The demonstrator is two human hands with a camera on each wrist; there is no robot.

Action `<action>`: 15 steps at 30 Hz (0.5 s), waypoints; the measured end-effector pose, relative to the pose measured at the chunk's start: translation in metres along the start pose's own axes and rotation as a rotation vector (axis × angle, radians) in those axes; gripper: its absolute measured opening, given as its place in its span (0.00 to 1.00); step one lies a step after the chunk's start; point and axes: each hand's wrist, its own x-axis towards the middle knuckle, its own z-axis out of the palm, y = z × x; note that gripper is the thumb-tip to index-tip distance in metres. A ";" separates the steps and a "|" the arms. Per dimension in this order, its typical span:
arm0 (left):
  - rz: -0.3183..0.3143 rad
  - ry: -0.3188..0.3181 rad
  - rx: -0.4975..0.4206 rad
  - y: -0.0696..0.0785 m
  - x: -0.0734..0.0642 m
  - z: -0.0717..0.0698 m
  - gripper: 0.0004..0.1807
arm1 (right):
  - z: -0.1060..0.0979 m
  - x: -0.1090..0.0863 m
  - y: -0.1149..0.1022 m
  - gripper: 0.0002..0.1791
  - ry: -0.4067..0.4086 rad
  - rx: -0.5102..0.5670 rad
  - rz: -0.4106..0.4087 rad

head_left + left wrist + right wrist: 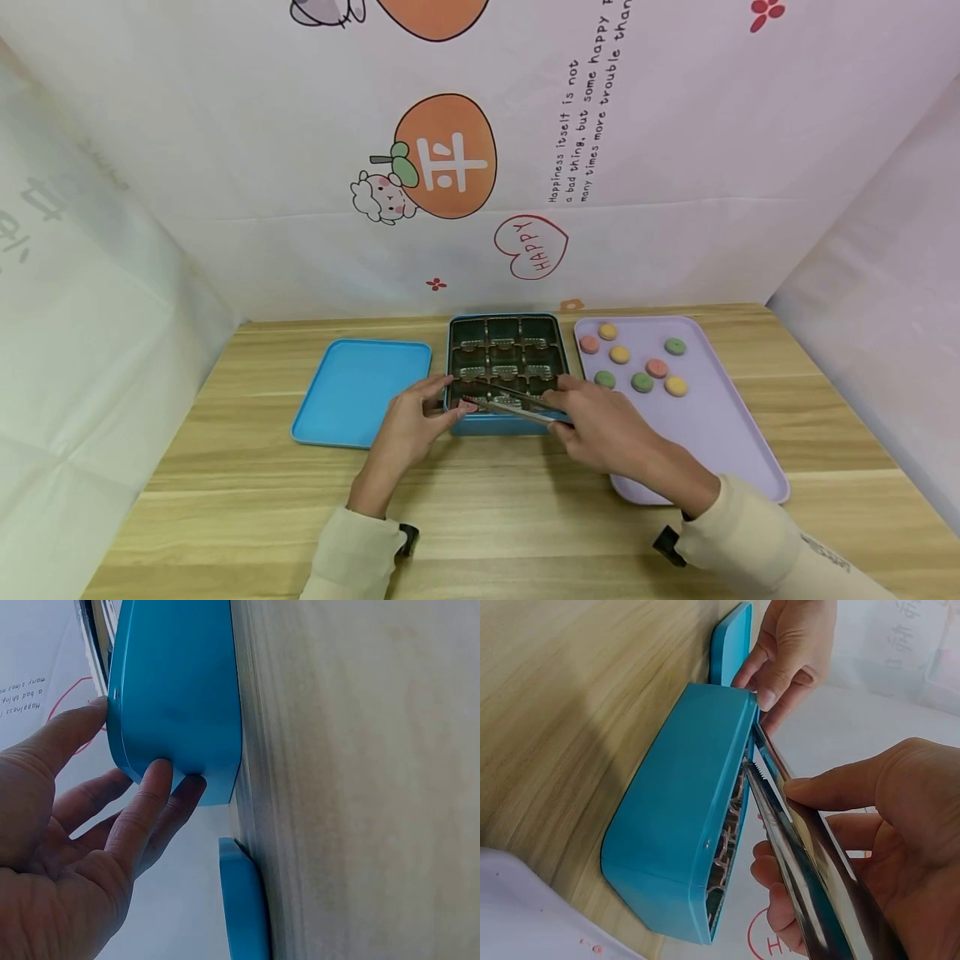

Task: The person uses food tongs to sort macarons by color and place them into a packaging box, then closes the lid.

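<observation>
A blue box [495, 427] with a dark divided insert stands before me. My left hand [411, 421] holds its near left corner, thumb and fingers on the box's outside [180, 697]. My right hand [603, 421] grips metal tongs [525, 410], thumb on one arm and fingers on the other in the right wrist view. The tongs' arms are spread and their tips reach over the near left compartment. A pink macaron [468, 406] lies there by the lower tip; whether the tongs pinch it I cannot tell.
The blue lid [360, 392] lies on the table left of the box. Right of it, a lilac tray [712, 442] bears several macarons, among them a yellow one [676, 386], a green one [642, 382] and a pink one [657, 368]. A printed cloth hangs behind.
</observation>
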 end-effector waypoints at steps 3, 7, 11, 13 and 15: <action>0.001 0.004 0.001 0.000 0.001 0.000 0.31 | -0.003 -0.003 0.002 0.19 0.018 0.000 0.000; 0.001 0.009 0.013 0.001 0.001 0.001 0.32 | -0.008 -0.007 0.007 0.18 0.048 0.012 -0.004; -0.007 0.006 0.005 0.001 0.001 0.001 0.31 | -0.014 -0.014 0.014 0.18 0.077 0.042 0.009; -0.011 0.003 -0.006 0.002 0.001 0.001 0.31 | -0.018 -0.016 0.019 0.18 0.100 0.045 0.016; -0.011 0.000 -0.010 0.002 0.000 0.001 0.31 | -0.021 -0.019 0.024 0.18 0.119 0.042 0.024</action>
